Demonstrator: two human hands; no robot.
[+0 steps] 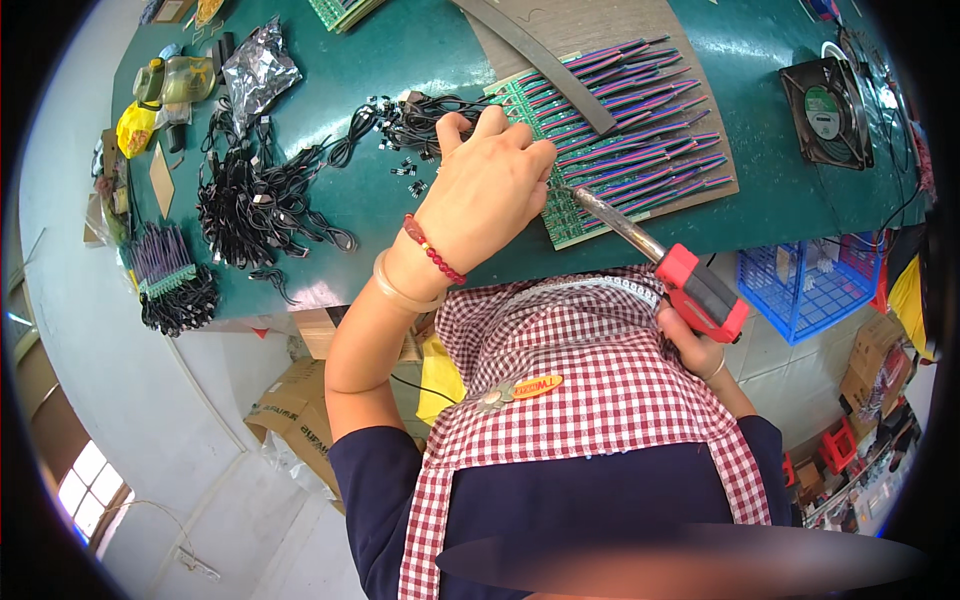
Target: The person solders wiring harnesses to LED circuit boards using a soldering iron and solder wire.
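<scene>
My left hand [490,180] is over the left edge of a green circuit board panel [568,215], fingers curled into a pinch; what they hold is hidden. My right hand [690,345] is closed round the red and black handle of a soldering gun [700,295]. Its metal barrel slants up to the left, the tip at the panel near my left fingers. Rows of multicoloured wires [650,150] run rightward from the panel. A grey strip [545,65] lies across them. Beyond my left hand sits a bunch of black cables [425,122], with small black connectors [410,172] close by.
On the green table [390,60] a large black cable heap [265,205], a silver bag [260,75] and a wired board bundle [165,265] lie at left. A fan [825,112] stands at right, above a blue basket [800,290]. The panel rests on a brown board [725,185].
</scene>
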